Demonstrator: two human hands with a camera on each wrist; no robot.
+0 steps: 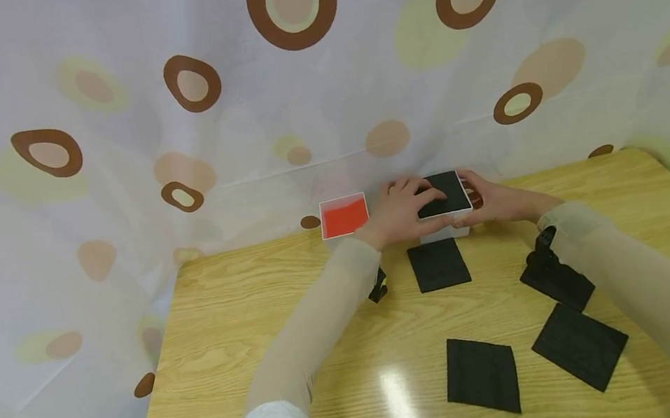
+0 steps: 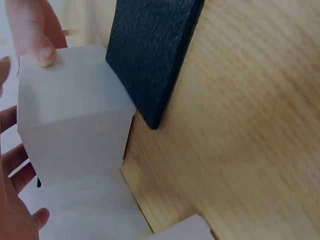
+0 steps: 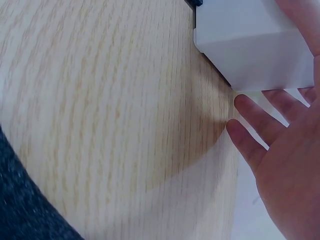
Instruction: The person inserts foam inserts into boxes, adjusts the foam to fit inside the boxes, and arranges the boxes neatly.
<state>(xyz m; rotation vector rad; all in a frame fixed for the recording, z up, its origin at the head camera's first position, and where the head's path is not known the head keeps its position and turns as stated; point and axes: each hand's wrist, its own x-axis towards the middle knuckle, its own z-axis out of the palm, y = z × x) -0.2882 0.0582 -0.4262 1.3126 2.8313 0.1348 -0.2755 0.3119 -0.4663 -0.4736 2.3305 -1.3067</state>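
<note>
A white box (image 1: 461,230) stands at the table's back edge, with a black square piece (image 1: 447,183) lying flat within its rim. My left hand (image 1: 399,216) reaches over the box from the left, its extended fingers resting on the black piece. From the right, my right hand (image 1: 494,203) holds the box, thumb on the front wall and fingers spread along the far side. The left wrist view shows that thumb (image 2: 47,56) against the white wall. Directly before the box lies another black square (image 1: 439,265), seen close up as a thick, textured pad.
Left of the white box stands a second white box (image 1: 341,198) with a red-orange inside. Several more black squares lie nearer the front, one (image 1: 481,376) at the middle and one (image 1: 580,346) to its right. A spotted curtain (image 1: 261,127) hangs behind the wooden table (image 1: 231,335).
</note>
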